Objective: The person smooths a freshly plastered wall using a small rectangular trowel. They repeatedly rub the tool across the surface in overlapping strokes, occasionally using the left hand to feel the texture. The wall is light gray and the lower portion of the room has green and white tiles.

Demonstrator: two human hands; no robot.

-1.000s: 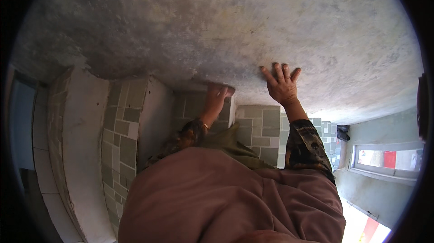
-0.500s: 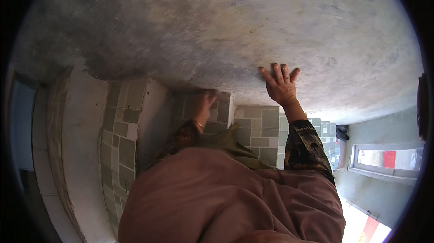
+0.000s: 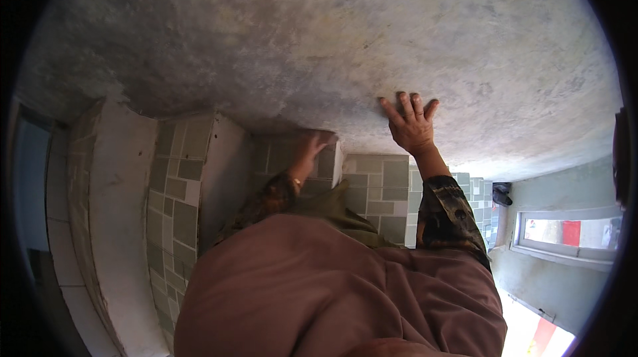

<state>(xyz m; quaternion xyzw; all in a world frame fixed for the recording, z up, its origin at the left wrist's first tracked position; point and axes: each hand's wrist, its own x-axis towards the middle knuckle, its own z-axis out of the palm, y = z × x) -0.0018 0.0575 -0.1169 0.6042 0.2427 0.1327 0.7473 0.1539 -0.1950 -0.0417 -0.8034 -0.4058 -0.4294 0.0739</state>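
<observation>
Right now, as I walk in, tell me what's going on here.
A person is working close against a blotchy grey wall. The right hand rests on it with fingers spread, holding nothing visible. The left hand is lower, near the wall's bottom edge, in front of greenish-grey tiles; it is too blurred to tell whether it grips anything.
</observation>
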